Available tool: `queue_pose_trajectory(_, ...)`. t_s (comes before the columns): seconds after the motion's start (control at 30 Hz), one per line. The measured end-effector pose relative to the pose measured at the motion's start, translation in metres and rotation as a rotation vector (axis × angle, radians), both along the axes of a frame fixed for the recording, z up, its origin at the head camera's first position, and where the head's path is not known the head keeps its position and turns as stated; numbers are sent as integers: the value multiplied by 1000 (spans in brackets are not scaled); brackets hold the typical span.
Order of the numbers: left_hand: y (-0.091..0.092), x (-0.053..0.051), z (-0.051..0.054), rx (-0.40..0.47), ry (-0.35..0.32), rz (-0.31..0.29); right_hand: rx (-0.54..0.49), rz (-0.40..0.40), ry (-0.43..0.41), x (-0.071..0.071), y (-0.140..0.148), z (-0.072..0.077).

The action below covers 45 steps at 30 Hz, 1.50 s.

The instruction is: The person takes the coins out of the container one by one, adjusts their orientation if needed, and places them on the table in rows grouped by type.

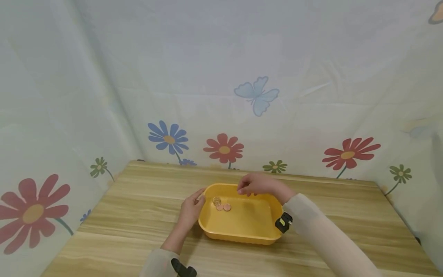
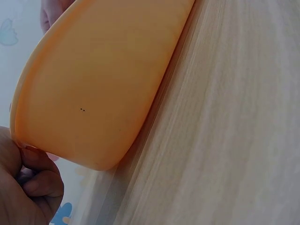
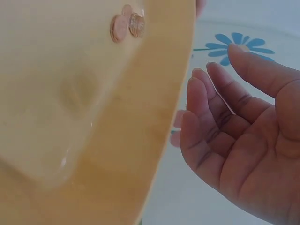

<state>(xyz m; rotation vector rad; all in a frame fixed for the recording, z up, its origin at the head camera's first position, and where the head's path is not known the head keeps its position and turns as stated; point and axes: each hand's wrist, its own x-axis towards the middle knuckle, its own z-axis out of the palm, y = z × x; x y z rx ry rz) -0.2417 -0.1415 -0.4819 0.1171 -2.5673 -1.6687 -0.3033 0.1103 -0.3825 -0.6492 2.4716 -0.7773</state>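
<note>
A yellow basin [image 1: 242,237] stands on the wooden table, its outer wall [image 2: 93,84] filling much of the left wrist view. My left hand [image 1: 191,209] grips the basin's left rim, its fingers curled at the edge [image 2: 33,183]. Over the far right part of the rim is my right hand [image 1: 257,184]; in the right wrist view this hand [image 3: 248,126] has relaxed, slightly bent fingers and holds nothing. Inside the basin, towards its left, lie pinkish round pieces [image 1: 227,207] beside a clear, yellowish round piece [image 1: 217,201]; the same pink pieces [image 3: 119,28] show in the right wrist view.
The wooden tabletop [image 1: 138,215] extends around the basin. Behind it hangs a pale curtain [image 1: 194,69] printed with flowers and a butterfly, and it continues along the left and right sides. Black wrist devices [image 1: 283,222] are on both sleeves.
</note>
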Motion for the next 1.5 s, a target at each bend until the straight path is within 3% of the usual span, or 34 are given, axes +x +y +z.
queue_pose_trajectory(0.33, 1, -1, 0, 14, 2, -8, 20, 64, -12, -5, -20, -17)
queue_pose_trajectory(0.53, 1, -2, 0, 9, -4, -4, 36, 57, -16, -5, -27, -26)
queue_pose_trajectory(0.8, 0, 0, 0, -4, 11, -6, 90, 119, 105, -8, -35, -45)
queue_pose_trajectory(0.9, 0, -1, 0, -6, 6, -6, 75, 134, 108, -9, -37, -52)
queue_pose_trajectory(1.1, 0, 0, 0, -10, 1, -4, 43, 90, 73, -9, -43, -59)
queue_pose_trajectory(1.5, 0, 1, 1, -12, 1, -6, 53, 81, 186, -3, -52, -68)
